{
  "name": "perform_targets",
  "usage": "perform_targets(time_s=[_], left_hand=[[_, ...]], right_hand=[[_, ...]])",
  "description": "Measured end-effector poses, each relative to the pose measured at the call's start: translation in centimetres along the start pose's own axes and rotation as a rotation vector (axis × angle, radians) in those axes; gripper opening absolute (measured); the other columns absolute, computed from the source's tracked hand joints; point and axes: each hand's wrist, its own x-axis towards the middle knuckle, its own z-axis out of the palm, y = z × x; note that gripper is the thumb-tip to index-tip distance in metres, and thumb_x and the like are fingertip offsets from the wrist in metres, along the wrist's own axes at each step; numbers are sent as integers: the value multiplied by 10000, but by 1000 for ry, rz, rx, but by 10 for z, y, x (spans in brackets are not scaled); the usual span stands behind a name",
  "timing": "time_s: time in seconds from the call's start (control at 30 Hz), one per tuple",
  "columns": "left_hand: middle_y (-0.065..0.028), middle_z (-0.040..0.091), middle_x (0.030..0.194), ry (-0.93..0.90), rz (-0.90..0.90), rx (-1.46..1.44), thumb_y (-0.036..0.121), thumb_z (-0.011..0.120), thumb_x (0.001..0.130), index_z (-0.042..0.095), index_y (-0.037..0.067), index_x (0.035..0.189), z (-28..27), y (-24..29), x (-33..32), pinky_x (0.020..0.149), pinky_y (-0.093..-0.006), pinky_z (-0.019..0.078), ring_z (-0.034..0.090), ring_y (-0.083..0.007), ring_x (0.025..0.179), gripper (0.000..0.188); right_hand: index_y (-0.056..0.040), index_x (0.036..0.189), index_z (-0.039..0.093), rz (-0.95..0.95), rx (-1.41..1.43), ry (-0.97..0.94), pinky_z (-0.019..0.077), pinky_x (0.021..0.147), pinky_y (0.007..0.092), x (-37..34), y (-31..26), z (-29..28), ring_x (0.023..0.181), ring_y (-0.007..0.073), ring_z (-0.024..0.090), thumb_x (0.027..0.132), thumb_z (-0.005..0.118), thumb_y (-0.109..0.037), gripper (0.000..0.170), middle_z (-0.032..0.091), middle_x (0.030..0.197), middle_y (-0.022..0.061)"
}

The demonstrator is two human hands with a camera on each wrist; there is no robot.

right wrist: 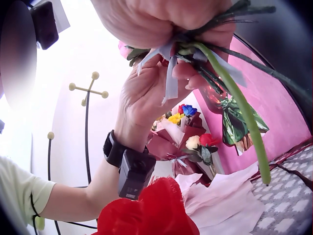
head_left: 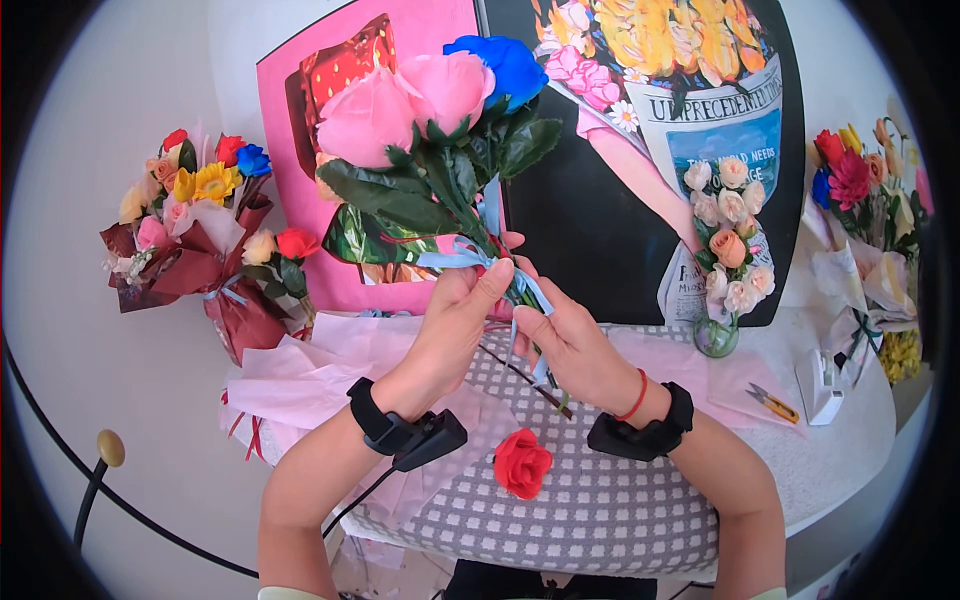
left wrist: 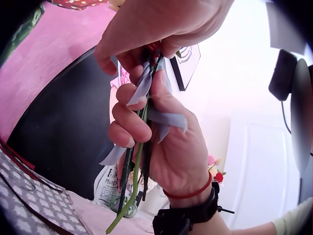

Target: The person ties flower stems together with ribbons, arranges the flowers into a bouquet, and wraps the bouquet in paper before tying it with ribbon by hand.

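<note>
A small bunch of flowers, with large pink roses and a blue rose above dark green leaves, is held up over the table. My left hand grips the bunch just below the leaves, near a light blue ribbon tied round the stems. Lower down, my right hand holds the same stems, its fingers curled round them and the ribbon tails. One bright green stem sticks out below the hands in the right wrist view. A loose red rose lies on the checked cloth beneath.
Pink wrapping paper lies at left, beside a bouquet in dark red paper. At right are a glass vase of pale roses, yellow-handled snips and a white device. Large pictures stand behind.
</note>
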Motion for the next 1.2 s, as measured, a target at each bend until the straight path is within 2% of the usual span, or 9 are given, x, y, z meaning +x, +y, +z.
perform_targets(time_s=[0.17, 0.37, 0.63, 0.77, 0.87, 1.0, 1.07, 1.13, 1.2], left_hand=[[-55, 533, 955, 41, 19, 39, 308, 490, 883, 375, 13, 1194, 2, -2, 2, 835, -302, 382, 490, -133, 905, 443], [-53, 533, 946, 80, 73, 74, 279, 494, 884, 379, 12, 1189, 6, 0, 1, 856, -306, 379, 492, -137, 918, 422], [-98, 466, 1186, -42, 40, 149, 259, 553, 849, 324, 14, 1272, -7, 12, -3, 957, -317, 322, 440, -164, 1100, 540], [-77, 488, 1181, -39, -116, 402, 216, 548, 849, 406, 9, 1229, -43, 24, -22, 953, -293, 321, 448, -156, 1099, 455], [-71, 508, 1170, -95, -289, 564, 181, 548, 843, 491, 7, 1157, -82, 29, -44, 947, -291, 326, 464, -154, 1094, 363], [-105, 512, 1162, -342, -226, 1126, 156, 639, 728, 490, 52, 1155, -112, 17, -77, 929, -338, 346, 474, -217, 1088, 464], [-123, 517, 1131, -587, -130, 1546, 153, 658, 688, 484, 78, 1152, -109, 13, -88, 912, -358, 358, 481, -272, 1057, 501], [-132, 514, 1108, -603, -54, 1609, 139, 650, 674, 468, 99, 1161, -119, 4, -94, 883, -346, 378, 484, -296, 1021, 521], [-133, 547, 1037, -616, -349, 1473, 79, 616, 662, 506, 82, 1112, -124, 2, -93, 809, -331, 417, 522, -289, 947, 464]], right_hand=[[9, 1271, 318, 34, 56, -21, 403, 520, 281, 1, 4, -2, 553, 134, 490, 913, 420, -239, 447, 506, 637, 73], [27, 1233, 346, -83, -118, 33, 406, 533, 335, -1, -2, -1, 558, 219, 519, 904, 448, -241, 436, 512, 652, 149], [11, 1013, 452, -161, -136, 132, 397, 538, 345, 3, 2, -6, 566, 281, 517, 909, 426, -210, 246, 490, 648, 164], [2, 1040, 460, -76, 19, 185, 411, 559, 265, 6, -4, -17, 601, 91, 435, 909, 438, -220, 259, 473, 671, 50], [1, 1064, 461, -68, 6, 207, 389, 522, 237, 8, -11, -27, 584, 75, 421, 909, 435, -234, 283, 457, 661, 19], [-8, 1071, 459, -73, -4, 199, 333, 461, 204, 9, -14, -35, 556, 38, 352, 912, 429, -254, 294, 384, 630, -32], [-10, 1062, 461, -76, 23, 194, 321, 467, 203, 9, -15, -37, 558, 39, 343, 915, 424, -252, 286, 378, 630, -36], [-11, 1052, 463, -81, 42, 186, 308, 473, 202, 9, -15, -38, 560, 39, 333, 918, 418, -251, 278, 371, 630, -39], [-13, 1037, 464, -81, 54, 167, 294, 484, 203, 8, -15, -40, 569, 40, 323, 923, 409, -245, 265, 371, 634, -40]])
